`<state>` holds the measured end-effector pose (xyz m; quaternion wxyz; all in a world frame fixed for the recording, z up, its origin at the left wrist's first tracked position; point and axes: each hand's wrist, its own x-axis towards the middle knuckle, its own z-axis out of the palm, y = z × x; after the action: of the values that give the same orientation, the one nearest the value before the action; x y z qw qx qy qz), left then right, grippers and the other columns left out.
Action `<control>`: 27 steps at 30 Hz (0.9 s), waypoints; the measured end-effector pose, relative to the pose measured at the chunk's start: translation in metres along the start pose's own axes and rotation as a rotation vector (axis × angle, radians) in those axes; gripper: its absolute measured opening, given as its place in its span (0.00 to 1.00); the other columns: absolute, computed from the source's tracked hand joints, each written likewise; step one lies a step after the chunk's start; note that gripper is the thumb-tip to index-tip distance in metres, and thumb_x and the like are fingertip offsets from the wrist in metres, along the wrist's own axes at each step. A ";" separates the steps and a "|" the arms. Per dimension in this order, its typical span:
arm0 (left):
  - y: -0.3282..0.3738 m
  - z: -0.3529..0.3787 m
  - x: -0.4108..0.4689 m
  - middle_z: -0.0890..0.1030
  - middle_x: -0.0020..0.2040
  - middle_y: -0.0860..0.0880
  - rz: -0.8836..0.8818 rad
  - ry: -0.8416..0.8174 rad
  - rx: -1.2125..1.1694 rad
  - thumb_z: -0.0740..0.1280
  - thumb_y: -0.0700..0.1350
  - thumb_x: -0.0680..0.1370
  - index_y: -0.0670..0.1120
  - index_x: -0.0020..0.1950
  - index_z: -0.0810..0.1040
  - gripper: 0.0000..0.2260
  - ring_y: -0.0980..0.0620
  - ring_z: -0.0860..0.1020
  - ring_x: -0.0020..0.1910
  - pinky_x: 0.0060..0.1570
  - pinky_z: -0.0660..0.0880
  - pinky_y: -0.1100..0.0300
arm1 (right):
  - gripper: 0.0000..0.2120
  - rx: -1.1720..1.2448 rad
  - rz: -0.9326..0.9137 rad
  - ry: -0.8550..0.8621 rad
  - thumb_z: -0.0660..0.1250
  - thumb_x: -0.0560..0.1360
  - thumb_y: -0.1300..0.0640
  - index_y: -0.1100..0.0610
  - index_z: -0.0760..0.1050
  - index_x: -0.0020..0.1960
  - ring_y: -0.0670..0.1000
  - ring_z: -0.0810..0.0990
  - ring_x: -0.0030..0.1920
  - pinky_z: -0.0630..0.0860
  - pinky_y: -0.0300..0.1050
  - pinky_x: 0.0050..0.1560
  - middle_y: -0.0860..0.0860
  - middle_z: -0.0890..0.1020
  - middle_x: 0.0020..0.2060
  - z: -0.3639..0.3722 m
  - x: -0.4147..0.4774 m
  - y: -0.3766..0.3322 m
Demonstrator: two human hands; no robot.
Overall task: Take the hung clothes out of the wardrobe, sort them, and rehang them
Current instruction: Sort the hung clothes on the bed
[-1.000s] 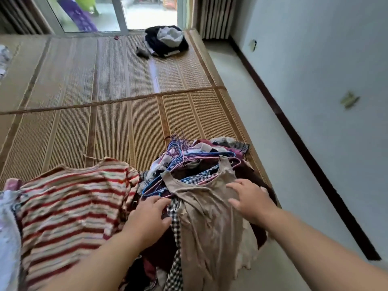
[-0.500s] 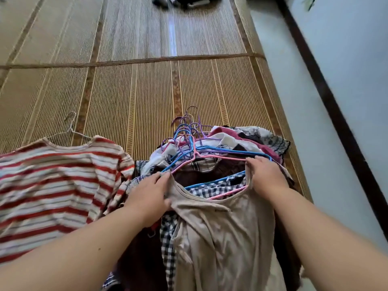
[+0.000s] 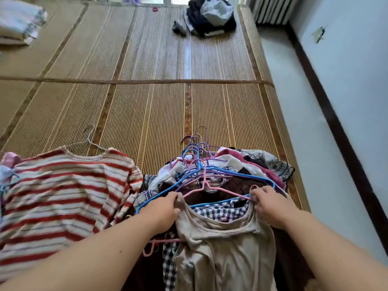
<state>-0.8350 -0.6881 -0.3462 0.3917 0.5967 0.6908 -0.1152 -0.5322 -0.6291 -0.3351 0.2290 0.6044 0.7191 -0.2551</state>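
my left hand [image 3: 165,208] pinches the left shoulder strap of a beige top [image 3: 226,248] and my right hand [image 3: 270,206] grips its right strap, fingers curled round the cloth, so the neckline is spread between them. the top lies uppermost on a pile of clothes [image 3: 241,162] at the near right corner of the woven mat [image 3: 147,101], and a checked garment [image 3: 222,211] shows through its neck opening. the pile's hangers [image 3: 199,156], blue, pink and purple, bunch with their hooks pointing toward the far edge. one pink hanger [image 3: 155,244] pokes out beneath my left wrist. just beside the pile, along the near edge to the left, a red striped shirt [image 3: 63,196] lies flat on a pale wire hanger [image 3: 89,137]. a dark heap of clothing [image 3: 210,17] sits at the far edge, and a blurred folded stack [image 3: 19,19] is in the far left corner.
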 end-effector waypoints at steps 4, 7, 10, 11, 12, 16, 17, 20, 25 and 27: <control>0.005 0.007 0.001 0.76 0.65 0.48 -0.020 0.166 -0.167 0.59 0.51 0.79 0.52 0.69 0.67 0.17 0.46 0.74 0.61 0.54 0.69 0.57 | 0.21 -0.001 0.056 0.099 0.54 0.79 0.58 0.48 0.62 0.71 0.58 0.74 0.62 0.73 0.50 0.60 0.54 0.65 0.67 0.011 0.003 -0.007; 0.005 0.015 -0.005 0.76 0.65 0.50 -0.028 0.304 -0.307 0.63 0.51 0.78 0.55 0.73 0.63 0.23 0.46 0.74 0.62 0.52 0.68 0.58 | 0.16 0.047 0.110 0.203 0.53 0.80 0.54 0.48 0.67 0.66 0.59 0.74 0.59 0.73 0.50 0.54 0.54 0.67 0.64 0.022 -0.003 -0.011; 0.006 0.014 -0.020 0.80 0.58 0.53 0.058 0.402 -0.359 0.66 0.50 0.76 0.58 0.68 0.71 0.20 0.51 0.77 0.58 0.49 0.69 0.61 | 0.10 0.094 0.153 0.350 0.60 0.77 0.50 0.50 0.75 0.55 0.59 0.72 0.59 0.71 0.49 0.55 0.53 0.71 0.57 0.023 -0.018 -0.009; 0.006 0.010 -0.027 0.81 0.57 0.54 0.092 0.438 -0.366 0.67 0.50 0.76 0.58 0.66 0.73 0.18 0.52 0.77 0.56 0.48 0.69 0.63 | 0.09 0.097 0.156 0.397 0.63 0.75 0.49 0.50 0.76 0.52 0.58 0.70 0.60 0.70 0.50 0.57 0.53 0.71 0.58 0.019 -0.025 -0.008; 0.007 0.004 -0.035 0.81 0.56 0.54 0.120 0.473 -0.376 0.68 0.49 0.75 0.58 0.64 0.75 0.17 0.54 0.77 0.55 0.49 0.68 0.64 | 0.08 0.098 0.143 0.435 0.65 0.74 0.48 0.49 0.77 0.50 0.58 0.68 0.62 0.68 0.51 0.60 0.52 0.70 0.61 0.014 -0.033 -0.006; 0.009 -0.025 -0.078 0.81 0.47 0.58 0.190 0.527 -0.418 0.69 0.47 0.75 0.57 0.62 0.77 0.16 0.60 0.76 0.44 0.43 0.69 0.66 | 0.09 0.283 0.065 0.454 0.68 0.73 0.48 0.49 0.71 0.38 0.49 0.77 0.42 0.74 0.46 0.40 0.46 0.80 0.41 -0.020 -0.079 -0.002; 0.009 -0.033 -0.092 0.79 0.44 0.59 0.197 0.538 -0.441 0.69 0.47 0.75 0.57 0.61 0.77 0.15 0.61 0.75 0.42 0.41 0.69 0.67 | 0.10 0.302 0.056 0.475 0.68 0.73 0.49 0.49 0.70 0.37 0.45 0.75 0.36 0.71 0.43 0.34 0.44 0.78 0.34 -0.030 -0.094 -0.003; 0.006 -0.060 -0.136 0.77 0.42 0.61 0.206 0.556 -0.423 0.68 0.47 0.76 0.57 0.57 0.78 0.11 0.63 0.75 0.41 0.38 0.67 0.70 | 0.09 0.354 -0.020 0.497 0.71 0.72 0.50 0.43 0.73 0.36 0.37 0.72 0.33 0.65 0.36 0.29 0.39 0.76 0.30 -0.056 -0.139 -0.016; -0.018 -0.104 -0.218 0.80 0.41 0.54 0.217 0.600 -0.373 0.68 0.45 0.75 0.53 0.46 0.80 0.03 0.54 0.77 0.43 0.43 0.70 0.60 | 0.06 0.435 -0.166 0.437 0.74 0.69 0.50 0.43 0.78 0.36 0.40 0.77 0.32 0.69 0.39 0.31 0.43 0.80 0.28 -0.097 -0.205 -0.072; -0.039 -0.117 -0.254 0.78 0.38 0.58 0.234 0.637 -0.366 0.69 0.43 0.75 0.54 0.44 0.80 0.05 0.58 0.75 0.40 0.38 0.67 0.69 | 0.06 0.449 -0.217 0.444 0.75 0.69 0.50 0.45 0.79 0.36 0.42 0.77 0.31 0.70 0.39 0.31 0.45 0.80 0.28 -0.105 -0.225 -0.097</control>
<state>-0.9232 -0.8110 -0.1079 0.2681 0.5976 0.7142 0.2468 -0.5929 -0.7441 -0.1027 -0.1008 0.6004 0.7375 -0.2923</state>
